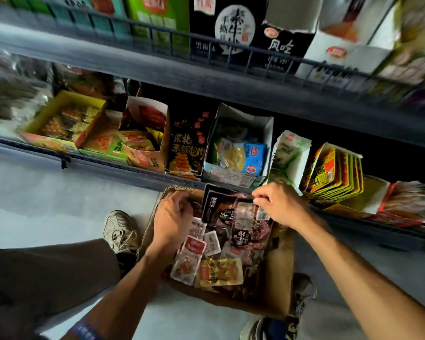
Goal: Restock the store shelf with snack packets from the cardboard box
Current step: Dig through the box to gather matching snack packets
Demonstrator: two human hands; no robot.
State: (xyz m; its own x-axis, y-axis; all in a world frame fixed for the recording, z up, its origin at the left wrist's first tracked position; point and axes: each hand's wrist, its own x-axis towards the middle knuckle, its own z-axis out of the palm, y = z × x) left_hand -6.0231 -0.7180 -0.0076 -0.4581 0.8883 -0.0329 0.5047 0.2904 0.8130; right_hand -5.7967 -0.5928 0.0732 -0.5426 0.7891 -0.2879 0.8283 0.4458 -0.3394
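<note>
Many snack packets fill cardboard box; both hands' fingers clamp packets.

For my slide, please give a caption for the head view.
Both hands, left and right, reach into the cardboard box of snack packets below the shelf.

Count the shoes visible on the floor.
3: a pale laced shoe left of the cardboard box, a worn one at its right corner, and a dark one at the bottom edge, partly cut off.
</note>
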